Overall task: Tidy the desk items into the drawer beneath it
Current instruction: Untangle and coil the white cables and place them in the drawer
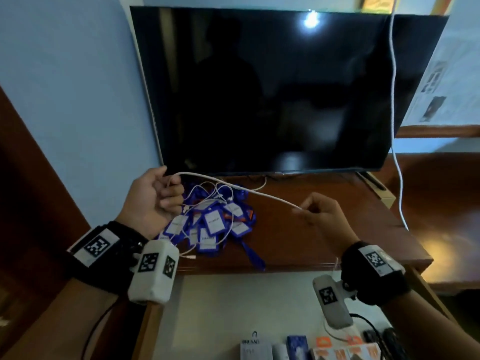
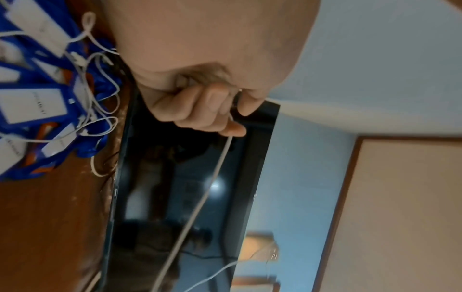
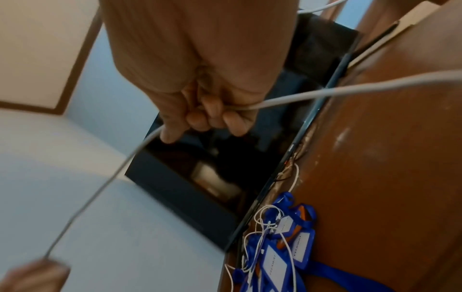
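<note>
Both raised hands, left (image 1: pixel 153 196) and right (image 1: pixel 324 216), grip one white cable (image 1: pixel 244 189) stretched between them.

Right hand (image 3: pixel 200 83) grips white cable (image 3: pixel 325 92) above blue badges (image 3: pixel 282 262).

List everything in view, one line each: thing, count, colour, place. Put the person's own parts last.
cable: one, white, stretched in the air between both hands.
badge holders: a pile, count unclear, blue with white cards, on the desk in front of the screen.
thin cords: tangled, white, on top of the badge pile.
screen: one, black, off, standing at the back of the desk.
desk: one, brown wood.
drawer: one, open, pale lining, below the desk edge.
small boxes: several, white, blue and orange, at the drawer's near end.
left hand: grips the cable.
right hand: pinches the cable.
</note>
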Motion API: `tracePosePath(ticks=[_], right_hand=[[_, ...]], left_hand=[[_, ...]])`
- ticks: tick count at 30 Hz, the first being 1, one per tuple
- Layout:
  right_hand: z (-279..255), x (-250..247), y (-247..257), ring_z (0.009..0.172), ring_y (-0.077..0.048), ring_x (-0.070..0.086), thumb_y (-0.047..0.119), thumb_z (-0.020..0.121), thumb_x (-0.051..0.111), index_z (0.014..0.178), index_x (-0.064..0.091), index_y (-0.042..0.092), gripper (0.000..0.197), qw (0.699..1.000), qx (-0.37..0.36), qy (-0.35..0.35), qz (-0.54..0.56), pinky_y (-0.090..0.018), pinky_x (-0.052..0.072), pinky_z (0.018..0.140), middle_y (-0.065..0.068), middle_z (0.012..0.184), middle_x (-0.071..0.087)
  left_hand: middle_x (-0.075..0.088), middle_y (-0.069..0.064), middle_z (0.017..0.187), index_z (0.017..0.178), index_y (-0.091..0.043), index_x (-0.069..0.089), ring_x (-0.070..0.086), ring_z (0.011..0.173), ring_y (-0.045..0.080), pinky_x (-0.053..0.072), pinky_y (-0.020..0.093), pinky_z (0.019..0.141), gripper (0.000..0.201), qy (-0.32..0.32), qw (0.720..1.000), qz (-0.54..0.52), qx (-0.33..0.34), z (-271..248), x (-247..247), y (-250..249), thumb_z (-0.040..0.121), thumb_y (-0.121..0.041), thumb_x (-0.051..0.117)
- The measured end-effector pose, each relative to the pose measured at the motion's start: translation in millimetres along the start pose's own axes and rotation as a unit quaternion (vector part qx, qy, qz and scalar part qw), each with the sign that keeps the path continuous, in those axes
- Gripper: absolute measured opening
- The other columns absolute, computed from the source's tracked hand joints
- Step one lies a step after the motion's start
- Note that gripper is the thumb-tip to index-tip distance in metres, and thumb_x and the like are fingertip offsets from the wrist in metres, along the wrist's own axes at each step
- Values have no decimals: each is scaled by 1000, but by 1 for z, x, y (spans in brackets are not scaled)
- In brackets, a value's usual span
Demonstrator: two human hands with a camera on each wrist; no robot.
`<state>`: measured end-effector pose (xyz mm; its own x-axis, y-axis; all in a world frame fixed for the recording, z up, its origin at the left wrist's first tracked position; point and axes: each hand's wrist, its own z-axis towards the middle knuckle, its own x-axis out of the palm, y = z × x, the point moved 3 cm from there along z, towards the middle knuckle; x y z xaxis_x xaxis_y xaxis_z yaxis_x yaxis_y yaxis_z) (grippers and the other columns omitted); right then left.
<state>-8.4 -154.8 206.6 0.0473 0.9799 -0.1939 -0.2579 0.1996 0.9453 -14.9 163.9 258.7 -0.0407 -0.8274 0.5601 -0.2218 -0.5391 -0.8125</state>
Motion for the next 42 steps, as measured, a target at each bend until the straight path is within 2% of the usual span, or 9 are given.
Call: tracePosePath(ticks=[7, 13, 18, 22, 26, 29, 34, 38, 42], right_hand=[[-10, 38, 20, 45, -4, 48, 4, 84, 66, 64, 57, 16, 25, 987, -33, 90, -129, -19, 44, 50, 4, 52, 54], [-26, 48, 57, 47, -4, 44, 0, 89, 59, 68, 62, 11, 23, 983, -112, 91, -109, -13, 37, 49, 11, 52, 53], [-29, 35, 77, 51, 0, 50, 5, 92, 56, 73, 61, 18, 23, 977, -170, 40, -119, -9, 36, 50, 23, 57, 56], [-25, 31, 75, 57, -4, 52, 13, 92, 57, 76, 59, 25, 20, 974, -182, -17, -131, -13, 41, 52, 12, 62, 57], [-23, 29, 66, 63, -10, 54, 17, 92, 56, 78, 58, 29, 18, 976, -167, -16, -139, -20, 44, 59, 6, 71, 59], [-23, 26, 61, 61, -5, 52, 14, 91, 59, 79, 60, 26, 17, 980, -164, -10, -109, -16, 43, 58, 7, 70, 59], [-26, 26, 51, 58, -1, 55, 13, 92, 59, 83, 62, 15, 10, 990, -116, 5, -75, -12, 43, 56, 9, 68, 61], [-33, 32, 43, 42, -6, 34, 37, 90, 52, 81, 62, 10, 31, 994, -7, 105, 35, -21, 27, 43, 10, 48, 43], [-34, 41, 39, 42, -12, 24, 46, 86, 50, 82, 63, 0, 48, 988, 16, 146, 39, -24, 21, 43, 5, 46, 34]], left_hand=[[34, -5, 55, 84, -13, 54, 31, 42, 8, 25, 20, 44, 31, -25, 977, 143, 156, 8, 41, 2, 102, -24, 32], [54, 1, 72, 86, -11, 65, 49, 56, 0, 40, 15, 63, 31, 4, 887, 408, 217, 10, 65, 31, 101, -15, 38], [69, 13, 92, 87, -10, 68, 56, 74, 16, 43, 22, 73, 34, 59, 904, 393, 156, 5, 72, 58, 101, -19, 38], [71, 6, 81, 83, -12, 68, 67, 92, 22, 47, 37, 88, 37, 117, 948, 285, 77, 1, 88, 70, 100, -21, 37], [67, 9, 66, 91, -4, 65, 67, 78, 22, 48, 38, 91, 38, 146, 964, 215, 54, -2, 90, 73, 100, -21, 32], [64, 8, 58, 90, 2, 63, 65, 67, 20, 51, 24, 74, 39, 144, 969, 197, 48, -6, 87, 83, 98, -21, 33], [43, 3, 39, 83, 3, 62, 44, 35, 14, 51, 22, 60, 40, 161, 977, 135, -27, -9, 84, 98, 96, -25, 37], [33, -4, 36, 80, 1, 60, 27, 28, 7, 49, 22, 61, 38, 185, 976, 90, -73, -7, 87, 93, 94, -29, 40], [29, -6, 38, 76, -5, 56, 23, 27, 6, 45, 23, 59, 41, 172, 975, 110, -85, -3, 87, 92, 99, -31, 36]])
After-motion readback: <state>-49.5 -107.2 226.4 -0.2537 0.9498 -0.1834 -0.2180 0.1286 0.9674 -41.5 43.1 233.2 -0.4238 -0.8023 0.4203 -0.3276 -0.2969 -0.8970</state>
